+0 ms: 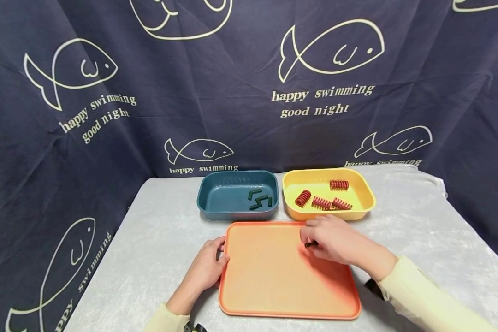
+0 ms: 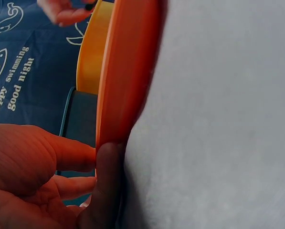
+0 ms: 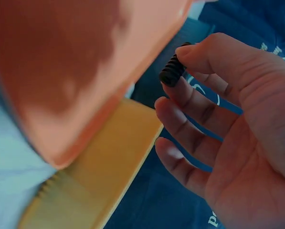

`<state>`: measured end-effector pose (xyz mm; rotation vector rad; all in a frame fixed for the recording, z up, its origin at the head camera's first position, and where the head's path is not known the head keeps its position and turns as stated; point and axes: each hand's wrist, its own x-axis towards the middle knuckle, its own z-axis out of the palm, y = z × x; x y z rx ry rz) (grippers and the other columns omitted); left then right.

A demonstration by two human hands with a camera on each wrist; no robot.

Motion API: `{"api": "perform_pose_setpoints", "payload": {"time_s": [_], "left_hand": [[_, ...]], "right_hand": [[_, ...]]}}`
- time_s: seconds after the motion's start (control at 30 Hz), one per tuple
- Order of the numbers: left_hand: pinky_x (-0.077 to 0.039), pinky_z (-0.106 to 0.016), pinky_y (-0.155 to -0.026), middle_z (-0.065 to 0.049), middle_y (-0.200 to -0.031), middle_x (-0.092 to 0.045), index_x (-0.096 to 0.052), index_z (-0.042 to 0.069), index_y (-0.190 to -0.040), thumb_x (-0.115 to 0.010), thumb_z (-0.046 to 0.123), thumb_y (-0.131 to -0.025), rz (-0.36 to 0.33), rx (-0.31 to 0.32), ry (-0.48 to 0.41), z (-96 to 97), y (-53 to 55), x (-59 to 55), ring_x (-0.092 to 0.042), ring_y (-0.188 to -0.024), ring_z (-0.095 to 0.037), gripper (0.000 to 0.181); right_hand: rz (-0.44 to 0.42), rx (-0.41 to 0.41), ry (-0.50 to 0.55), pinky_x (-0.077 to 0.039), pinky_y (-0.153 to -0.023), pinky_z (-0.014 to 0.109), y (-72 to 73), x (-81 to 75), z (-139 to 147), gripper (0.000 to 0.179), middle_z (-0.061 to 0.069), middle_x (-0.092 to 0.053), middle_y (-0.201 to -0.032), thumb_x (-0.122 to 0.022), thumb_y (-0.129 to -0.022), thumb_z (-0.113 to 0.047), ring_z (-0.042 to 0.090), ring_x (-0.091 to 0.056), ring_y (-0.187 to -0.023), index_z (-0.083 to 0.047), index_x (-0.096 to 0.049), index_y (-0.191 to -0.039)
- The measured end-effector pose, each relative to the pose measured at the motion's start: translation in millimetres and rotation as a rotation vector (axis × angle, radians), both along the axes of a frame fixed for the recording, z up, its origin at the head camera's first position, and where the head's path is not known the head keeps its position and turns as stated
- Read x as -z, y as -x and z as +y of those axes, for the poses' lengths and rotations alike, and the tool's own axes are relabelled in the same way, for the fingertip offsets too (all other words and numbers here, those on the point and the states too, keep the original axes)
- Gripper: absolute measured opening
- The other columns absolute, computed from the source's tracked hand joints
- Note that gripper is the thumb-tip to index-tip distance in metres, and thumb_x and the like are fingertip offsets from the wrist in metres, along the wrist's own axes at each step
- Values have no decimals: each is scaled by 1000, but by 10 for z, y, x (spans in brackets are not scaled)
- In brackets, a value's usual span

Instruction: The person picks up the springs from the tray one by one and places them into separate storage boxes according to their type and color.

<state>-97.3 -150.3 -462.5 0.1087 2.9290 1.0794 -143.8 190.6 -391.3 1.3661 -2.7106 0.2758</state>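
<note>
Over the right part of the orange tray (image 1: pixel 269 272), my right hand (image 1: pixel 332 237) pinches a small dark spring (image 3: pixel 173 69) between thumb and index finger. Its other fingers are spread and bent in the right wrist view. At the tray's left edge, my left hand (image 1: pixel 207 265) grips the rim, and the left wrist view shows thumb and fingers on it. Several small dark springs (image 1: pixel 259 199) lie in the right half of the blue bin (image 1: pixel 216 214). Several larger red springs (image 1: pixel 303 198) lie in the yellow bin (image 1: pixel 358 213).
Both bins stand side by side behind the tray. A grey-white cloth (image 1: pixel 162 230) covers the table. Dark blue curtain fabric (image 1: pixel 249 124) printed with fish hangs behind the table and along its sides.
</note>
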Motion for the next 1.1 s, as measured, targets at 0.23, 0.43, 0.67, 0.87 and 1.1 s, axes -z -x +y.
{"api": "perform_pose_setpoints", "payload": {"time_s": [0.23, 0.43, 0.67, 0.87, 1.1], "left_hand": [[-49, -47, -92, -5, -107, -59, -60, -1, -138, -75, 6, -91, 2, -5, 3, -6, -2, 12, -58, -98, -21, 50], [-49, -47, -92, -5, -107, -59, -61, -1, -138, -75, 6, -91, 5, -3, -2, -11, 2, 15, -58, -99, -21, 50], [-49, -46, -91, -5, -106, -59, -61, -1, -138, -75, 5, -91, 13, 2, -5, -13, -4, 7, -58, -97, -20, 50], [-49, -46, -90, -4, -105, -58, -61, -1, -138, -75, 5, -90, 17, 5, -7, -11, -4, -1, -57, -96, -20, 50], [-49, -47, -91, -5, -105, -58, -61, -2, -137, -75, 5, -90, 15, 2, -10, -6, -5, -14, -58, -96, -21, 50]], "right_hand": [[19, 27, 15, -43, -74, 35, 331, -122, -225, 24, -10, -54, -77, -83, -79, -12, 10, -50, -74, -25, -63, -83], [62, 31, 44, -45, -77, 40, 590, -210, -484, 20, -9, -59, -81, -81, -80, -9, 17, -57, -79, -22, -67, -87], [48, 86, 1, -49, -91, 47, 914, -217, -798, 15, -2, -68, -100, -76, -89, -13, 22, -65, -91, -16, -72, -103], [-20, 155, -107, -44, -99, 49, 1148, -139, -1024, 19, -1, -70, -107, -76, -93, -17, 24, -63, -99, -16, -73, -112], [-60, 223, -136, -41, -92, 47, 1318, 3, -1171, 13, -7, -71, -99, -74, -93, -14, 24, -60, -97, -18, -75, -106]]}}
